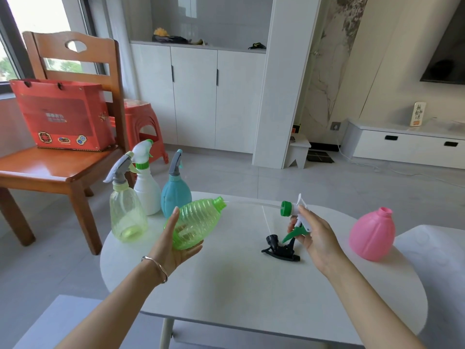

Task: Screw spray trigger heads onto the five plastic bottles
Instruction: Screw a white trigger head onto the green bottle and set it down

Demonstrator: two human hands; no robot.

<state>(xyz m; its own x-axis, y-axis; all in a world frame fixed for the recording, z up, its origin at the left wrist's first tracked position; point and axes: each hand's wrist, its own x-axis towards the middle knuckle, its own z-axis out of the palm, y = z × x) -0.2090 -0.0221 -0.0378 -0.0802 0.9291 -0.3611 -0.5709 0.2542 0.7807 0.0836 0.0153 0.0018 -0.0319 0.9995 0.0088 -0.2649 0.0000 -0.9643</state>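
Counting five: three capped bottles (148, 192) back-left on the table (226, 285), one open pink bottle (372, 235) right, one green bottle (198, 222) gripped in left hand (173, 250). Right hand (317, 235) pinches one white-green trigger head (293, 210); one black trigger head (279, 250) lies loose.

No text can be read; print on the red gift bag (63, 114) is blurred; marks on the small plaque (419, 114) likewise.

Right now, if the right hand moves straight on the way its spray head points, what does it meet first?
Probably the open mouth of the green bottle held tilted by the left hand: the dip tube of the spray head, leading the right hand, ends just at it. Depth is unclear.
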